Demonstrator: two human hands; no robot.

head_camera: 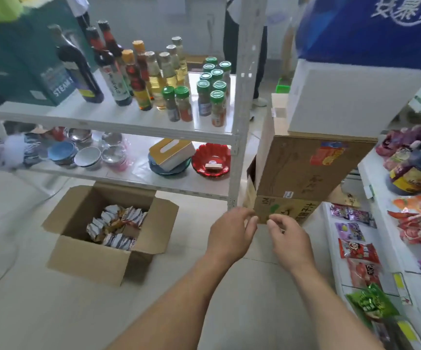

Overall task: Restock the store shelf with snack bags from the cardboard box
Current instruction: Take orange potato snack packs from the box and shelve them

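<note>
Around: stacked cartons (305, 168) stand between the two shelf units.
Cardboard box (88, 256): open on the floor, snack bags (116, 226) inside.
Left hand (229, 236): loosely curled, empty.
Right hand (287, 238): the same, empty.
Shelf (330, 248): snack packets at right.

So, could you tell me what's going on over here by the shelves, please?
A person is restocking snacks. An open cardboard box sits on the floor, partly filled with snack bags. Both arms reach forward: the left hand and right hand hover close together above the floor, fingers loosely curled, holding nothing. To the right, a white shelf already carries several colourful snack packets. Stacked cartons stand just beyond the hands.
</note>
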